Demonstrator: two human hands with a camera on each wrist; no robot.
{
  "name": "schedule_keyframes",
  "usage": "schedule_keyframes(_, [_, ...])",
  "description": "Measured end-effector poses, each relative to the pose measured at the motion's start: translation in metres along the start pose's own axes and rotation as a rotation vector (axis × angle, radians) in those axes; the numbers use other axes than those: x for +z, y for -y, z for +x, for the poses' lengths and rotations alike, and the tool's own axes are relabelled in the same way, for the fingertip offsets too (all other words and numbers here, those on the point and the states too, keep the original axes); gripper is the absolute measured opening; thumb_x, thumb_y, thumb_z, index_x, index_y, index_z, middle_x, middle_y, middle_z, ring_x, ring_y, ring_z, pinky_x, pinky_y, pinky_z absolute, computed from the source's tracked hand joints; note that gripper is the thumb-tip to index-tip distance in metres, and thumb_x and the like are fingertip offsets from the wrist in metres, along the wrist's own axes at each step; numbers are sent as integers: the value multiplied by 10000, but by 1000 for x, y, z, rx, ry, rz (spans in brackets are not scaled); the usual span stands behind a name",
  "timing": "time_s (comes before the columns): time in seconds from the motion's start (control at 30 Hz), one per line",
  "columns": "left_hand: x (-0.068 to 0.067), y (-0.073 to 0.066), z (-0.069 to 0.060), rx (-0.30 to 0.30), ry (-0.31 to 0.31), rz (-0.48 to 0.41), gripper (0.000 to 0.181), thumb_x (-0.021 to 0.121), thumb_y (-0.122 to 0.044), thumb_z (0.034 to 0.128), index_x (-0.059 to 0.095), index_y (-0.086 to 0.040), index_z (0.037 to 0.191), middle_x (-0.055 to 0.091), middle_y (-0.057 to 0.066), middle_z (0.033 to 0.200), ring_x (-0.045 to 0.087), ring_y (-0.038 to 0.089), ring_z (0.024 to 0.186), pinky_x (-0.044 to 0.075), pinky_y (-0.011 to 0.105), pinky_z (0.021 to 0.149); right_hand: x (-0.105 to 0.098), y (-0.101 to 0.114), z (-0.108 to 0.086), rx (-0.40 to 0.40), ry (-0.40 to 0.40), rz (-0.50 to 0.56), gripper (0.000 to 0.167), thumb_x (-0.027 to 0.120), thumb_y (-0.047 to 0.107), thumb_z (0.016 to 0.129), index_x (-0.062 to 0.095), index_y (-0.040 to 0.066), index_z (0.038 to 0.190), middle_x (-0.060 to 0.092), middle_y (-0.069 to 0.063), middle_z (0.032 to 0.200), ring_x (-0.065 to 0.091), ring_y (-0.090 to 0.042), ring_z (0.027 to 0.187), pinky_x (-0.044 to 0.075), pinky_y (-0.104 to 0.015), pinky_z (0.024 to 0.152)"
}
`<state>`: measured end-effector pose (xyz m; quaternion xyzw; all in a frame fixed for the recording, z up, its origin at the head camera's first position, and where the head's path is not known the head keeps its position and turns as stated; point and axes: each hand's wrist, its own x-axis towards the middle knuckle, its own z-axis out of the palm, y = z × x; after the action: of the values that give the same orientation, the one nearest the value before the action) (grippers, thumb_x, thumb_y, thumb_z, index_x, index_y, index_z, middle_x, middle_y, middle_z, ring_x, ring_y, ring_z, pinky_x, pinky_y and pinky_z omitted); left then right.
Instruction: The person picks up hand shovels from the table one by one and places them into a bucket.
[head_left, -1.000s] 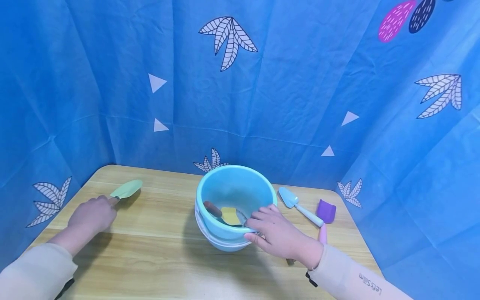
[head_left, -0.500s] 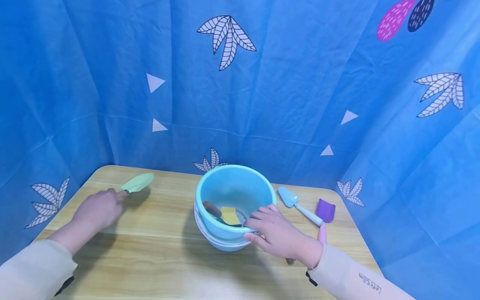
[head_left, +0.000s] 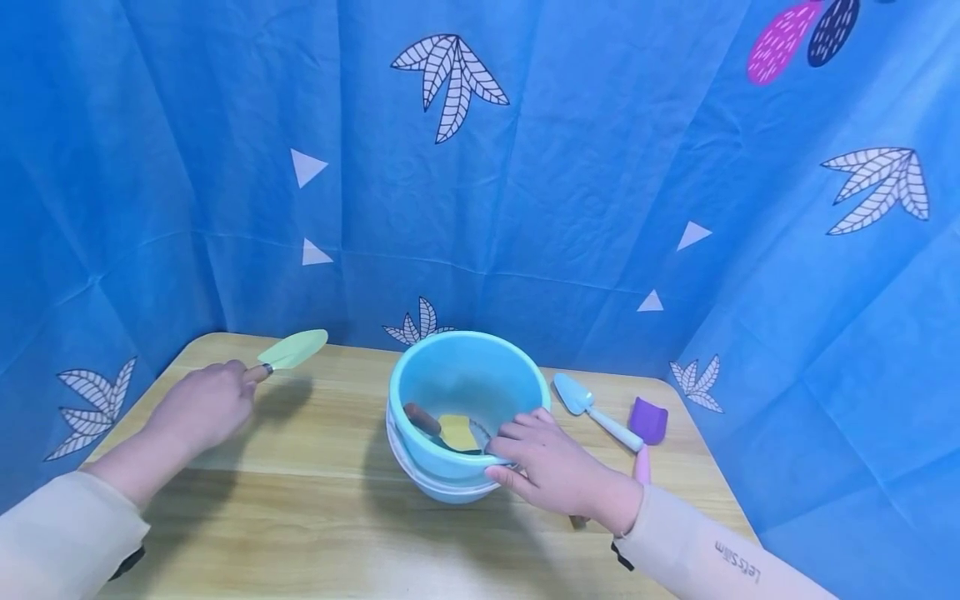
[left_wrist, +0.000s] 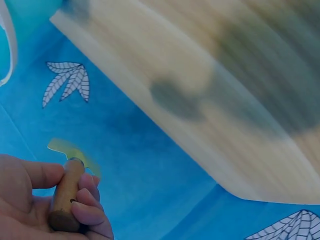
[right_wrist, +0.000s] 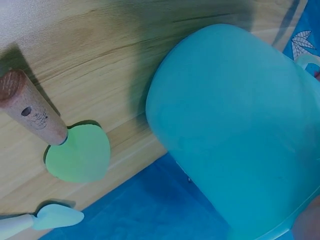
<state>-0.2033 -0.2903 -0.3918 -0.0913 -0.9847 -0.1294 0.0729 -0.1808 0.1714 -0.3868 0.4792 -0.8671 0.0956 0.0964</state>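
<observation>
Blue cloth (head_left: 600,183) is backing the bench (head_left: 315,533). Left grip (head_left: 206,406) is clasping the green trowel (head_left: 296,348); right grip (head_left: 551,467) is pinching the bucket rim (head_left: 468,335), ideally preventing tipping.

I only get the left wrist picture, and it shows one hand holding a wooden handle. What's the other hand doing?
Observer: In the head view, the right hand grips the light-blue bucket at its near right edge.
Operator: Ooh! Is anything inside it?
Observer: Yes, something yellow lies in there beside a brown handle.
</observation>
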Motion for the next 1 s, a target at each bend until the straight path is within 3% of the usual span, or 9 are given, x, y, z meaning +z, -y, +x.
schedule_keyframes(0.3, [-7,-14,0,15,-20,-19,257,453,-145,1006,598,51,927,494,57,708,465,250,633,410,427,587,1,1,1,18,22,17,249,486,465,1032,642,271,1023,561,157,933,468,-69,930,344,-331,897])
schedule_keyframes(0.53, [-14,-25,0,16,-4,-32,298,455,-164,1026,621,82,1031,523,61,739,476,251,653,413,416,595,0,1,1,22,23,17,243,487,464,1032,634,272,1006,549,158,923,464,-69,925,342,-332,892])
schedule_keyframes(0.87, [-24,-42,2,2,6,-79,315,444,-236,1053,608,23,978,498,41,716,471,226,642,382,367,569,1,1,0,18,16,8,239,487,462,1033,632,275,1001,548,161,916,462,-66,921,342,-331,889])
schedule_keyframes(1.0, [-27,-50,2,15,-4,-75,289,461,-199,1036,621,41,1046,557,58,768,514,244,683,431,409,615,1,1,0,19,18,5,245,483,465,1033,631,273,1002,542,161,914,459,-65,917,340,-330,889])
